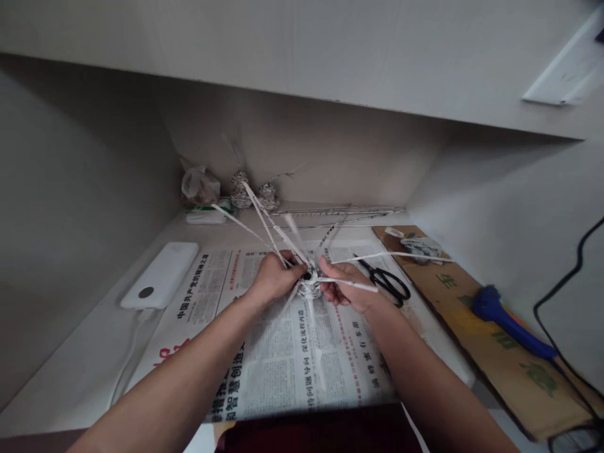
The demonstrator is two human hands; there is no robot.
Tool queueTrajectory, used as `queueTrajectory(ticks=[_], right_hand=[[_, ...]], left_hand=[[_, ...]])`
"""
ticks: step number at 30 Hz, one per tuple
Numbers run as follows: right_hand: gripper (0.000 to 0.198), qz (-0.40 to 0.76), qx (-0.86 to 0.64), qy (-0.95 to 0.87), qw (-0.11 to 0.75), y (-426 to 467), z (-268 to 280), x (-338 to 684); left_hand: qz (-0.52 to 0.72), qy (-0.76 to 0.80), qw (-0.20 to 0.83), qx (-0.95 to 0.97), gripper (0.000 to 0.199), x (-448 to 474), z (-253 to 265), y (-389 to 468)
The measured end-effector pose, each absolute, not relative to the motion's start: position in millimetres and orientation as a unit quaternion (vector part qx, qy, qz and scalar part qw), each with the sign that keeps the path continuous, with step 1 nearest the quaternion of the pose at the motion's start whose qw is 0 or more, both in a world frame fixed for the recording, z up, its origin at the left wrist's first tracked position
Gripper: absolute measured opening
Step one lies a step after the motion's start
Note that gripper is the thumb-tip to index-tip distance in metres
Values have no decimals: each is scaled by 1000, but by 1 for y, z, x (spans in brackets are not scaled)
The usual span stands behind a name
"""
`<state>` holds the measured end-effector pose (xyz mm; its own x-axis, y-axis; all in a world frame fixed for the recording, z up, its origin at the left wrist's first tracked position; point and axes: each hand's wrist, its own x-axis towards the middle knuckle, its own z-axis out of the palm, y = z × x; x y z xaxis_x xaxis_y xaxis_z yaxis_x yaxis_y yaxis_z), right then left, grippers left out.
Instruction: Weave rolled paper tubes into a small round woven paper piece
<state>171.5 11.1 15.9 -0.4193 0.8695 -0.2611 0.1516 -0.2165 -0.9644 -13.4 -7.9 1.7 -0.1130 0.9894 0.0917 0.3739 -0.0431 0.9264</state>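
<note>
Between my hands is a small round weave of rolled newspaper strips [310, 289], with several long paper strips sticking out in all directions. My left hand [276, 275] is closed at its left side, thumb and fingers pinching the rim and the base of a strip. On the right, my right hand [346, 286] grips the weave's other side, fingers curled under it and thumb raised against a strip. The weave is held over a spread newspaper [278, 352]. Black-handled scissors [389, 283] lie just right of my right hand.
Two woven paper gourds [241, 192] stand at the back beside a plastic bag [201, 185]. Loose paper rods [340, 211] lie along the back wall. A white power bank [160, 275] is at left. On the right, a blue glue gun [512, 321] rests on cardboard [453, 327].
</note>
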Motion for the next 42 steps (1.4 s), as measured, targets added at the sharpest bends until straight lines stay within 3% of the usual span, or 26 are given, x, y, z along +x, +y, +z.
queueTrajectory(ticks=[2, 5, 7, 12, 17, 23, 30, 42], right_hand=[[54, 627, -448, -558, 307, 10, 18, 171], [37, 568, -420, -567, 424, 11, 22, 170], [37, 540, -406, -572, 465, 11, 23, 169], [51, 487, -396, -669, 399, 3, 19, 166], [15, 354, -432, -718, 415, -3, 13, 163], [10, 123, -400, -800, 430, -2, 12, 165], [16, 295, -494, -695, 432, 8, 2, 165], [29, 503, -436, -513, 543, 12, 6, 154]], left_hand=[[437, 607, 334, 573, 17, -14, 4, -8], [427, 608, 333, 580, 15, -14, 10, -10], [427, 600, 334, 588, 14, -12, 13, -12], [427, 588, 311, 612, 12, -9, 12, -15], [426, 588, 305, 617, 13, -10, 8, -14], [422, 591, 324, 607, 11, -9, 9, -14], [457, 553, 364, 594, 14, -6, 8, -15], [503, 524, 359, 586, 12, 0, 2, -14]])
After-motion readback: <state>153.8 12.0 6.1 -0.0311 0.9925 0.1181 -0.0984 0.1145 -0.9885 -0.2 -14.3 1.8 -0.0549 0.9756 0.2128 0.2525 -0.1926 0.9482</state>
